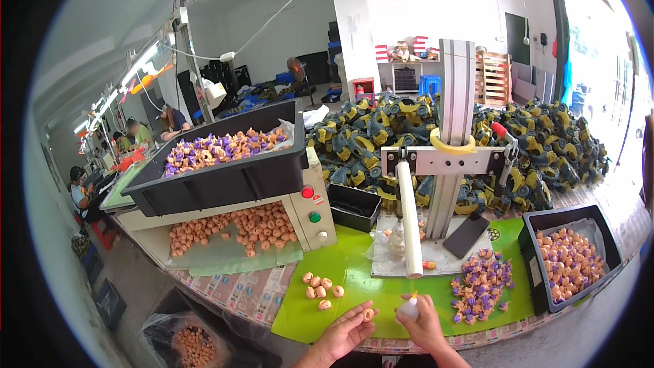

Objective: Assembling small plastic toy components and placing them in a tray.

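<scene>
Fingers of the left hand [344, 332] pinch a small peach-coloured plastic ring piece [368, 314], held up just above the green mat-covered surface [354, 276]. Up and to the left of that grip lies a loose cluster of the same peach plastic pieces [320, 288], and further back on that side stands a beige machine box with red and green buttons [312, 206] carrying a black tray of purple and orange parts [225, 157]. Just right of the ring, nearly touching it, the right hand [424, 324] is clenched round a small white squeeze bottle with an orange tip [409, 307], nozzle up. Beyond this grip rises a metal press stand with a white handle [411, 221]. To its right sits a heap of purple-and-orange assembled pieces [481, 285], then a black bin of similar pieces [571, 259].
</scene>
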The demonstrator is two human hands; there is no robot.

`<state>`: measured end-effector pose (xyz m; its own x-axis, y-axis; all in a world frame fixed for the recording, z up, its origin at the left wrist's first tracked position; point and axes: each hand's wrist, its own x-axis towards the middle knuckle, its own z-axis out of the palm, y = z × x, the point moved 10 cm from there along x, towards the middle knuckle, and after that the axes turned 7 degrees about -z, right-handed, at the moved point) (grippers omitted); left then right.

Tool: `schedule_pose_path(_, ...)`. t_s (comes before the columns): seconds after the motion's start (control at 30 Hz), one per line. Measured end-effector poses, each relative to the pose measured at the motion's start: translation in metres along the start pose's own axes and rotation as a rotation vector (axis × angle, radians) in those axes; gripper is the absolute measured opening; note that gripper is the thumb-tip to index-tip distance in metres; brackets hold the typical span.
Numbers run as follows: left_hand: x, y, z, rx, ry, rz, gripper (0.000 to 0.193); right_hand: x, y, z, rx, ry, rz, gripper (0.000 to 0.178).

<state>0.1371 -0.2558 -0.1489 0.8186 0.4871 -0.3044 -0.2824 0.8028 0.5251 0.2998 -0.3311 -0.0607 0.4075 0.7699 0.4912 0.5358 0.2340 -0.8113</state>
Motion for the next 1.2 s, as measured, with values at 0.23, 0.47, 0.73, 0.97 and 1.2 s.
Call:
schedule_pose_path(0.23, -0.002, -0.015, 0.009, 0.101, 0.011, -0.047, 0.034, -0.023, -0.019, -0.016, 0.005, -0.174, 0.044, 0.053)
schedule_pose_path(0.47, 0.005, -0.021, 0.022, 0.064, -0.175, -0.091, 0.032, -0.038, -0.002, -0.030, 0.300, 0.108, 0.292, 0.037)
schedule_pose_path(0.73, 0.005, -0.023, 0.019, 0.071, -0.139, -0.065, 0.037, -0.031, -0.013, -0.028, 0.078, 0.032, 0.076, 0.036)
schedule_pose_path(0.97, 0.005, -0.023, 0.019, 0.075, -0.151, -0.061, 0.037, -0.033, -0.009, -0.026, 0.078, 0.038, 0.077, 0.034)
schedule_pose_path(1.2, 0.005, -0.024, 0.018, 0.076, -0.149, -0.075, 0.037, -0.029, -0.018, -0.030, 0.011, 0.049, 0.061, 0.034)
